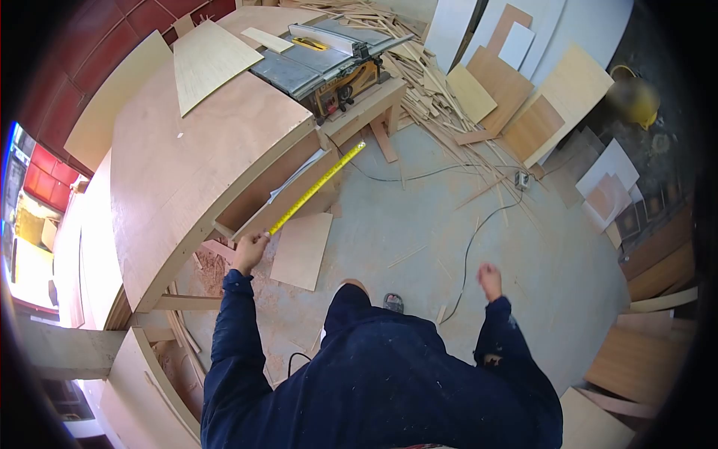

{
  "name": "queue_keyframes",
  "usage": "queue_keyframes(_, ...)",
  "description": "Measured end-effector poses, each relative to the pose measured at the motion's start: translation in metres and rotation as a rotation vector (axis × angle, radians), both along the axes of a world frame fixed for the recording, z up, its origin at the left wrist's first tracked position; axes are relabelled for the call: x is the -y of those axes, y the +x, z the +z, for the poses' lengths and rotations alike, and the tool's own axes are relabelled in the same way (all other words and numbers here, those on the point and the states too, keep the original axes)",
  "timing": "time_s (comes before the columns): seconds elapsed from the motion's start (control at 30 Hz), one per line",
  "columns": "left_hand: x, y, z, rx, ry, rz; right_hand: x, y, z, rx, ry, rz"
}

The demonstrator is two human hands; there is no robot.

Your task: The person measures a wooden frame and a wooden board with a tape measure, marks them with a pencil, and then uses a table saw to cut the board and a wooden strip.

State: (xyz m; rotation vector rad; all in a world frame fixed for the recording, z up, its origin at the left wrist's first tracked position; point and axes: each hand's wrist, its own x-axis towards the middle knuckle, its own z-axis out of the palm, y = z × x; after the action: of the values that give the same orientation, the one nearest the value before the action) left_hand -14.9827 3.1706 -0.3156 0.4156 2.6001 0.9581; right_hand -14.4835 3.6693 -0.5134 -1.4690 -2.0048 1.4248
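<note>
My left hand (pixel 252 253) is closed on a tape measure, beside the open front of the wooden workbench. The yellow blade of the tape measure (pixel 314 188) extends forward and to the right, its free end over the floor near the bench corner. My fingers hide the case, if it is there. Out to the right, over the concrete floor, my right hand (pixel 490 282) hangs with its fingers curled in. Nothing shows in it, and it touches nothing.
A table saw (pixel 325 63) stands at the bench's far end, with a loose board (pixel 213 61) on the workbench (pixel 187 142). Wood strips (pixel 430 90) are heaped behind. A cable (pixel 471 243) crosses the floor, and a plywood piece (pixel 301 251) lies beneath the tape.
</note>
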Motion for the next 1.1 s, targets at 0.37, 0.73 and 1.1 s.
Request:
queue_keyframes(0.37,-0.113,-0.254,-0.008,-0.226,-0.216,0.181,-0.157,-0.361,0.040,0.007,0.044,0.310)
queue_keyframes(0.73,-0.234,-0.452,-0.005,-0.173,-0.241,0.259,-0.208,-0.480,0.018,0.410,-0.595,0.348)
queue_keyframes(1.1,-0.345,-0.573,-0.007,-0.104,-0.352,0.334,-0.447,-0.804,-0.023,-0.007,-0.850,0.082)
